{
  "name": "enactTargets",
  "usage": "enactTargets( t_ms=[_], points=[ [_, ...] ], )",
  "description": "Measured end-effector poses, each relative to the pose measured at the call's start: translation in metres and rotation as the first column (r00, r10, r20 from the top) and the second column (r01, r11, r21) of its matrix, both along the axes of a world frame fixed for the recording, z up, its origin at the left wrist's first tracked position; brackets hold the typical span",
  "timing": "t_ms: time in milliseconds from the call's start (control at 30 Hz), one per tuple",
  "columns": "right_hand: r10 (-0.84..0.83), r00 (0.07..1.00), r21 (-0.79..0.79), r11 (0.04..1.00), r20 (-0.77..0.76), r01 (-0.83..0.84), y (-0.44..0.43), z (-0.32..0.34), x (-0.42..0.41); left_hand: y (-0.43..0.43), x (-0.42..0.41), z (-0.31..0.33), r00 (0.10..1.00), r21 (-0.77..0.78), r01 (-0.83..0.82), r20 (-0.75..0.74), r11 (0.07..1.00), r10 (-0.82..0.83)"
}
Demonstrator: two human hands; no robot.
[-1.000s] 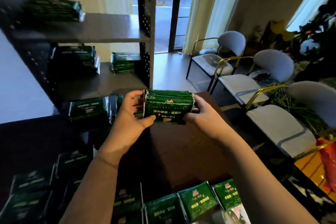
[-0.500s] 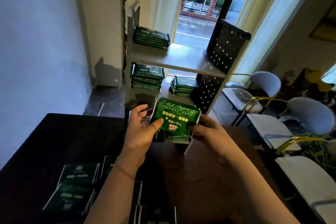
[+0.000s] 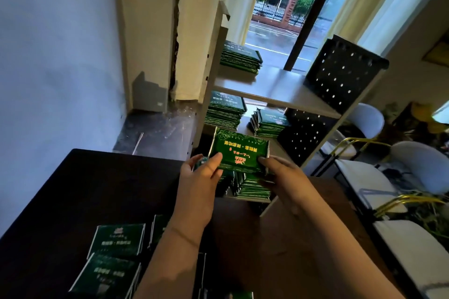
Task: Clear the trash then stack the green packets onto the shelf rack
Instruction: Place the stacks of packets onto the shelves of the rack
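Right at the near edge, loose green packets [image 3: 119,240] lie flat on the dark surface [image 3: 60,189], two of them overlapping at the left. Both forearms stretch out over it. The left hand [image 3: 199,176] grips the held packet [image 3: 239,153] at its near left corner, thumb pressed on the top face and fingers curled underneath. The right hand [image 3: 277,170] pinches the near right corner. So both hands are clamped on the same packet, one on each side.

It's face-up, its gold and red print upside down to the camera, held in the air just in front of the shelf rack [image 3: 274,87]. Whether more packets sit under it in that grip, I can't tell. Directly below it, a bottom stack [image 3: 252,188] rests on the lowest shelf.

One level up there are two piles side by side with a gap between them, the middle-left stack [image 3: 224,110] and the middle-right stack [image 3: 269,121]. On the top shelf a lone top stack [image 3: 239,57] sits at the left end. A black perforated panel [image 3: 340,73] closes the rack's right side. Beyond it, white chairs [image 3: 418,165] with gold frames stand on the right. Furthest back, a glass door [image 3: 279,19] looks out on a street and railings.
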State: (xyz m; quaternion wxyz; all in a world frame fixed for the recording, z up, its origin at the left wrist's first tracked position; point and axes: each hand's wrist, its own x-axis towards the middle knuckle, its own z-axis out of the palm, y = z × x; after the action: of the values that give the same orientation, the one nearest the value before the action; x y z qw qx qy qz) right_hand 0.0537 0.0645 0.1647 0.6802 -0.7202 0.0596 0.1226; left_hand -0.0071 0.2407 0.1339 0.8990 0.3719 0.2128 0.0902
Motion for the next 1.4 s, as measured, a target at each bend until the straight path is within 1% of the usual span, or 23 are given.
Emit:
enactTargets(
  t_ms=[100,167,333,433,567,667,733,933,1033,1233,1333,1400],
  points=[
    [-0.004,1.000,0.023,1.000,-0.014,0.005,0.009,0.002,0.005,0.003,0.003,0.001,1.000,-0.140,0.008,0.013,0.990,-0.006],
    [-0.015,1.000,0.031,0.999,-0.026,0.016,0.014,0.004,0.008,0.003,0.003,0.002,1.000,-0.195,0.017,0.021,0.981,-0.013],
    [-0.015,0.999,0.000,1.000,-0.049,0.015,0.027,0.004,0.017,0.005,0.000,0.003,0.999,-0.274,0.006,0.043,0.962,0.006],
    [-0.045,0.999,-0.034,0.998,-0.031,0.044,0.035,0.004,0.022,0.003,0.001,0.003,0.997,-0.345,-0.006,0.073,0.939,0.033],
    [-0.076,0.997,-0.049,0.996,-0.030,0.074,0.039,0.005,0.028,0.001,0.003,0.002,0.991,-0.389,0.016,0.129,0.921,0.038],
    [-0.053,0.999,-0.064,0.997,-0.013,0.052,0.041,0.010,0.031,-0.001,0.006,0.001,0.990,-0.388,0.022,0.136,0.921,0.034],
    [-0.020,1.000,-0.036,0.999,-0.011,0.020,0.042,0.015,0.031,-0.002,0.008,0.001,0.989,-0.384,0.029,0.143,0.923,0.029],
    [0.064,0.996,0.016,0.998,-0.070,-0.063,0.051,0.018,0.033,-0.005,0.013,0.001,0.983,-0.329,0.085,0.182,0.940,-0.026],
    [0.093,0.992,0.042,0.995,-0.083,-0.090,0.051,0.017,0.034,-0.005,0.015,0.001,0.984,-0.317,0.082,0.179,0.945,-0.026],
    [0.085,0.994,0.074,0.994,-0.070,-0.080,0.037,0.010,0.034,-0.016,0.016,0.000,0.991,-0.242,0.062,0.129,0.968,-0.031],
    [0.056,0.997,0.109,0.993,-0.051,-0.050,0.022,0.005,0.028,-0.029,0.020,-0.005,0.988,-0.235,0.119,0.122,0.965,-0.092],
    [0.049,0.998,0.095,0.994,-0.042,-0.045,0.010,0.002,0.023,-0.039,0.021,-0.008,0.985,-0.220,0.157,0.111,0.963,-0.135]
  ],
)
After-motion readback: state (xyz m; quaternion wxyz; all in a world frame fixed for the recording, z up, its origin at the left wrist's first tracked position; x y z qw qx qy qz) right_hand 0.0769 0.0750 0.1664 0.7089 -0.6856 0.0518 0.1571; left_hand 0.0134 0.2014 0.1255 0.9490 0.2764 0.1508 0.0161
